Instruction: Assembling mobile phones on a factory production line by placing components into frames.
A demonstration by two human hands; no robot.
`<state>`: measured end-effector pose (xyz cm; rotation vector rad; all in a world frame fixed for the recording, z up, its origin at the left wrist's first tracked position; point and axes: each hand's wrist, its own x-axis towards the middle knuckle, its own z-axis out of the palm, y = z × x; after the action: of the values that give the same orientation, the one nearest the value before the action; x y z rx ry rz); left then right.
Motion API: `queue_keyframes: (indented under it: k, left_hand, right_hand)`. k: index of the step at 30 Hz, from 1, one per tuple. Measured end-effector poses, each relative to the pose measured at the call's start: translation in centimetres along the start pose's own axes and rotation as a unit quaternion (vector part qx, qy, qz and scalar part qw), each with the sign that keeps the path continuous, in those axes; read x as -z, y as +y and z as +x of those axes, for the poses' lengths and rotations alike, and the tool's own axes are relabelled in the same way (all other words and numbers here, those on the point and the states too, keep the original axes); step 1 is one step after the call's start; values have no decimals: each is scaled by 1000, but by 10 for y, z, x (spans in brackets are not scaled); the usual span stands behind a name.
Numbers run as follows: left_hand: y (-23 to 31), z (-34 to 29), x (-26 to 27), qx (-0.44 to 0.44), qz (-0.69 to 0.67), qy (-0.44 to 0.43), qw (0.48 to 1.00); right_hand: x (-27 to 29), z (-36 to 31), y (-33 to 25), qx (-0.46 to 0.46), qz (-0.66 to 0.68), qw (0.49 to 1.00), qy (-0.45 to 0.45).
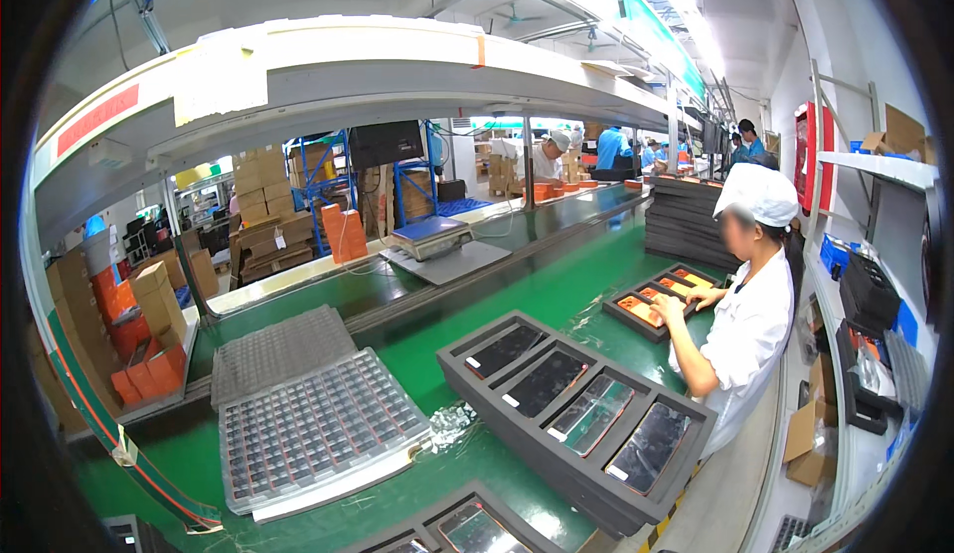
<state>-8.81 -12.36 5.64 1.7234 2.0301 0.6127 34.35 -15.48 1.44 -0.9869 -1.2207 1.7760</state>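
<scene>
Neither of my hands shows in the head view. In front, to the right of centre, a stack of black foam trays [452, 362] stands on the green bench, and its top tray carries several smartphones [550, 382] lying face up in their slots. At the lower edge another foam tray [429, 530], partly cut off, holds a smartphone [477, 530]. To the left lies a clear plastic blister tray [318, 429] with many small dark parts in its cells. A second blister tray [283, 354] lies behind it.
At the right a co-worker in white [750, 315] has both hands over a foam tray [646, 329] with orange items. Beyond stands a tall stack of dark trays [686, 220]. A scale [432, 238] sits across the bench; an overhead shelf [378, 86] spans above. Shelving [874, 170] lines the right.
</scene>
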Motion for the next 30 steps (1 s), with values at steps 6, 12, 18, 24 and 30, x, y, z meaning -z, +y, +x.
queue_keyframes:
  k: [6, 12, 18, 24, 30]
  left_hand:
    - [-40, -10, -51, -69, -29, 51, 996]
    - [-11, 20, -48, 136, -368, 65, 918]
    - [-25, 77, -39, 83, -413, 81, 903]
    - [-44, 100, -30, 52, -364, 24, 930]
    - [61, 83, -16, -16, -334, 87, 938]
  right_hand:
    - [22, 38, 19, 231, -513, 811, 160]
    - [29, 54, 45, 278, -509, 798, 165]
    - [10, 74, 56, 325, -480, 785, 220]
    - [4, 80, 46, 329, -491, 782, 194]
    - [25, 85, 33, 302, -318, 883, 167]
